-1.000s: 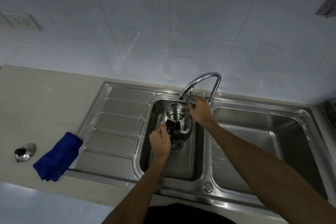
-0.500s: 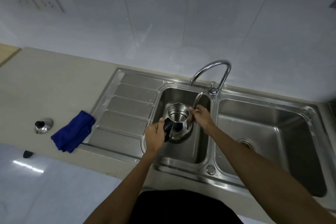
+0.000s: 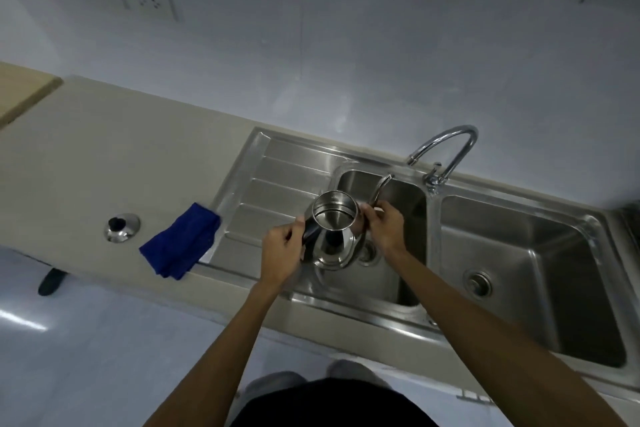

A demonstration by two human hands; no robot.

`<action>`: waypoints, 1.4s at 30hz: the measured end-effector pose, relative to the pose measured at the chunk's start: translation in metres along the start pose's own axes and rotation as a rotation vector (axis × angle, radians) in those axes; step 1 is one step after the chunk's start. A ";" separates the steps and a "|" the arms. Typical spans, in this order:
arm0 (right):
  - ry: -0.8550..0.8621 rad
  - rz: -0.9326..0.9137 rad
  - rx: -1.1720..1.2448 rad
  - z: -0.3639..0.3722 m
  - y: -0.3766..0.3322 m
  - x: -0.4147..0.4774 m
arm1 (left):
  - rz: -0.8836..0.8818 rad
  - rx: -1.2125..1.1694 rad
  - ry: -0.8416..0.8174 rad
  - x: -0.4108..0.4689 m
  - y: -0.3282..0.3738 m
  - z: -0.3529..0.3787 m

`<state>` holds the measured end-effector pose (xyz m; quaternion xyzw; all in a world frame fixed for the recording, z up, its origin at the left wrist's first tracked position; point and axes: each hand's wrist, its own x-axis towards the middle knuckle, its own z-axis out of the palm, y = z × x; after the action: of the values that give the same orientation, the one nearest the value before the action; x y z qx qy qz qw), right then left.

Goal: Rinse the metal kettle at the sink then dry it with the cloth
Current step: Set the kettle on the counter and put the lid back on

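The metal kettle is upright and lidless, held above the left basin of the steel sink. My left hand grips its dark handle on the left side. On the right, my right hand holds the thin curved spout. The blue cloth lies crumpled on the counter, overlapping the drainboard's left edge. The kettle's lid rests on the counter left of the cloth. No water runs from the chrome tap.
A ribbed drainboard lies left of the basin, and a second, larger basin lies to the right. A beige counter stretches left, with a wooden board at its far end. Wall sockets sit above.
My right hand left the tap and took hold of the kettle's spout. The kettle has come away from under the tap, toward the basin's left side. My view shifted left and back.
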<state>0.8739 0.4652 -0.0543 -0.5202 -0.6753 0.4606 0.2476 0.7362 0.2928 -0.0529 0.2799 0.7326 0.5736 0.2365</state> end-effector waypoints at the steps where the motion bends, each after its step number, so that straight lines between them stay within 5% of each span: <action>1: -0.004 -0.002 0.011 0.012 -0.010 -0.007 | 0.007 0.002 -0.008 0.004 -0.001 -0.019; 21: -0.110 0.057 0.244 0.309 -0.171 -0.039 | 0.067 0.185 0.009 0.128 -0.033 -0.345; 42: -0.154 0.158 0.167 0.582 -0.250 0.019 | -0.107 0.250 -0.010 0.266 -0.128 -0.552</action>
<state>0.2759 0.2626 -0.1012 -0.5122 -0.6086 0.5719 0.2004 0.1557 0.0597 -0.0572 0.2705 0.8110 0.4630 0.2339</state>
